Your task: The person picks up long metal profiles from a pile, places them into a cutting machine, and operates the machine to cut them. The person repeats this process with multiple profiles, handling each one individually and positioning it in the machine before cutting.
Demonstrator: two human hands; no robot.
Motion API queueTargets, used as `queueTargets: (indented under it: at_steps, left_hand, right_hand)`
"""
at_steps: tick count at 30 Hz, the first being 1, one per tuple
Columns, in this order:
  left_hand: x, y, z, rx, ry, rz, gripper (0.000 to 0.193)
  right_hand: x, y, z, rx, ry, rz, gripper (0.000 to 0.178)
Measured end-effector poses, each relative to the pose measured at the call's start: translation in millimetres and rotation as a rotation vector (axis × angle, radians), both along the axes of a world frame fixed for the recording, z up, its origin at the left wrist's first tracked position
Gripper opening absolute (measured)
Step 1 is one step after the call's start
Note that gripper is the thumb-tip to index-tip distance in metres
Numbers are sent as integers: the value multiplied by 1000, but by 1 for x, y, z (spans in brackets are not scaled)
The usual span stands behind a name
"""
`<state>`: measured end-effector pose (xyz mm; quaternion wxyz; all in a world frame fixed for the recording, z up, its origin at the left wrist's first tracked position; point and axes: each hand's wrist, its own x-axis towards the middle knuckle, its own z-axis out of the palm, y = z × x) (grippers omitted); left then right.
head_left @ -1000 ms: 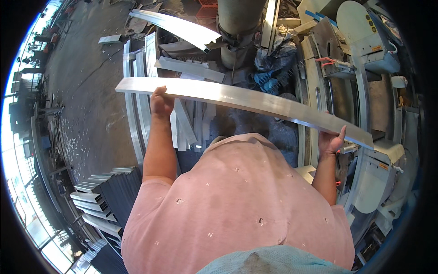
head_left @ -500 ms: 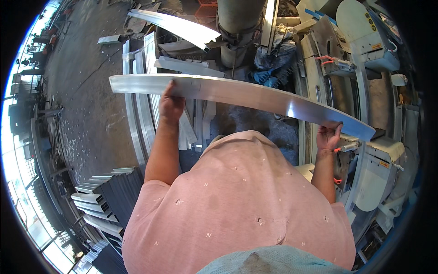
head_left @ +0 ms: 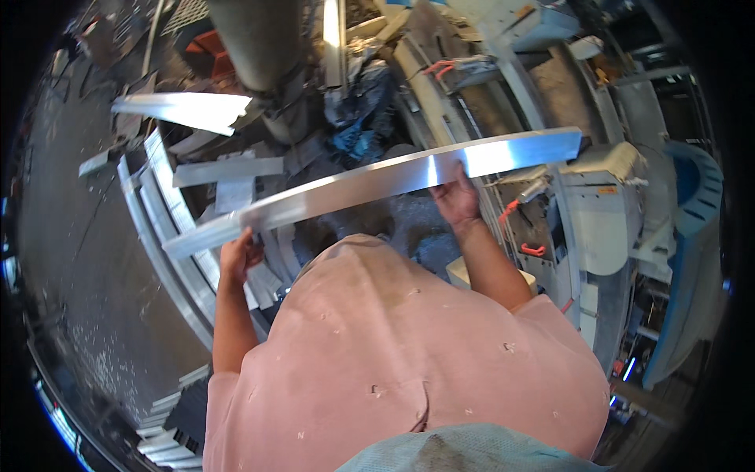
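A long, silvery metal profile [head_left: 370, 177] stretches across in front of me, held in both hands. Its right end is higher in the picture than its left. My left hand [head_left: 241, 256] grips the lower edge near the left end, the thumb against its face. Right of the middle, my right hand [head_left: 458, 198] is closed on the same profile, with a thumb up on the shiny face and the other fingers partly hidden. Light glints strongly off the metal beside my right hand.
A machine with white housings [head_left: 602, 212] and red-handled clamps [head_left: 513, 209] stands to the right. Ahead rises a thick grey post [head_left: 259, 55]. Metal profiles [head_left: 157, 206] lie at the left, and a pale profile [head_left: 185, 110] sits farther off. A blue curved object [head_left: 684, 259] is at far right.
The profile has swung so its right end is now higher and its left end lower. My right hand has moved inward along the picture, my left hand down. The whole view has turned right.
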<state>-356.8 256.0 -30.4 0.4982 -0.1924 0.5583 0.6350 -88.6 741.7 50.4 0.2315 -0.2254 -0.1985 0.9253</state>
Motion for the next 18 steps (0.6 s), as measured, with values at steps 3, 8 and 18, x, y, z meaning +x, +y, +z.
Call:
queueTargets:
  at_steps: [3,8,18]
  left_hand:
    - [19,27,22,-787,866,-574,43]
    - [27,95,71,-384,1374,-749,58]
    - [13,174,96,123,1032,-1271,92]
  right_hand:
    - [-8,-9,4,71,-8,23,40]
    - [-22,-13,17,203,147,175,35]
    - [-53,-9,58,342,325,557,37]
